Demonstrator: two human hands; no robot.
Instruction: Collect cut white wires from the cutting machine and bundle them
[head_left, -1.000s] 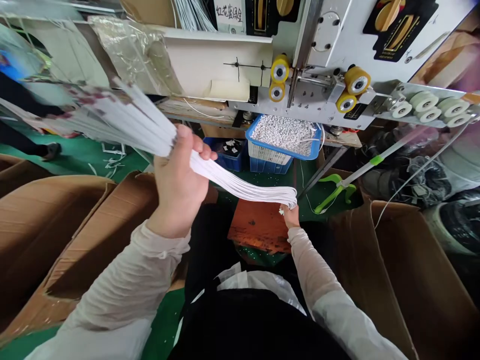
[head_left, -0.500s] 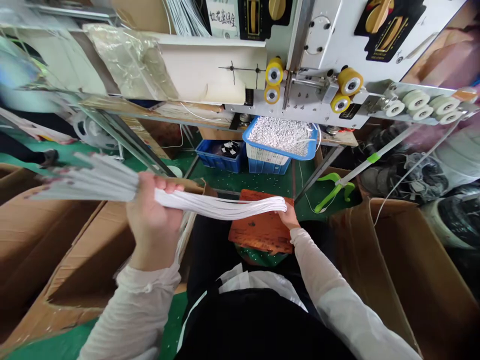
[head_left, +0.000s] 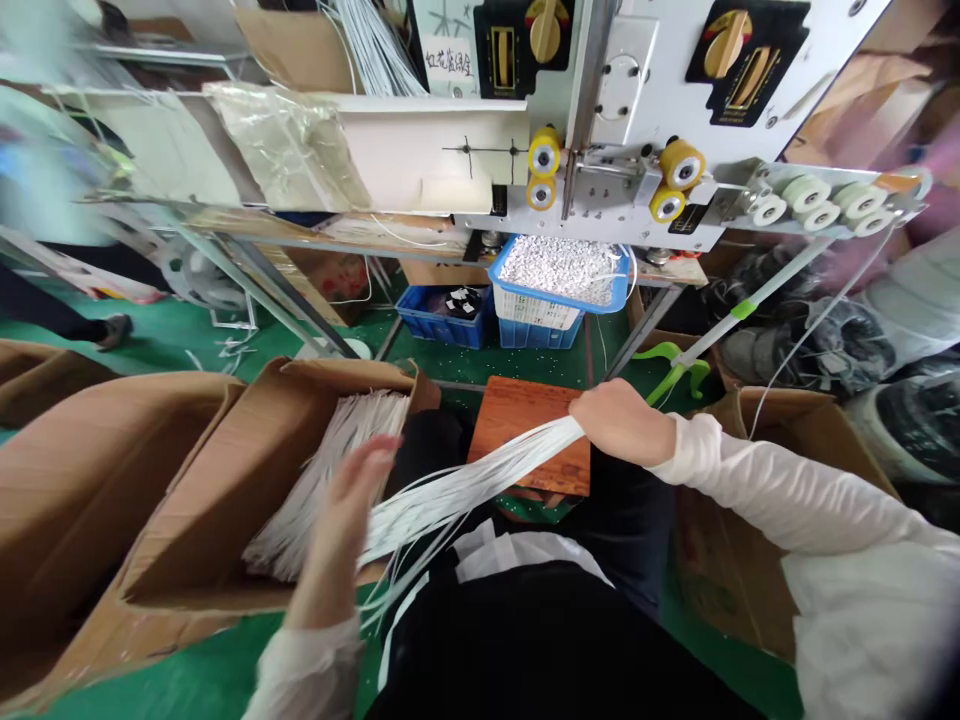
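A loose bundle of thin white wires (head_left: 480,475) slants down across my lap to the left. My right hand (head_left: 622,420) is closed around its upper right end, just over the reddish-brown wooden board (head_left: 510,410). Toward the lower left the strands fan apart. My left hand (head_left: 345,520) is beside that spread end, smeared by motion, its fingers stretched out and apparently holding nothing. Whether it touches the strands I cannot tell. Behind it, more white wires (head_left: 360,420) lie in an open cardboard box (head_left: 202,510).
A machine panel with yellow rollers (head_left: 541,155) and white rollers (head_left: 802,190) spans the front. Below it, a blue-rimmed basket (head_left: 622,290) holds small white bits. An open cardboard box (head_left: 739,550) stands at my right. A person's leg (head_left: 52,310) shows at far left.
My left hand has let go of the wire bundle and dropped lower. My right hand has moved right and up with one end. The bundle's left part now droops and spreads.
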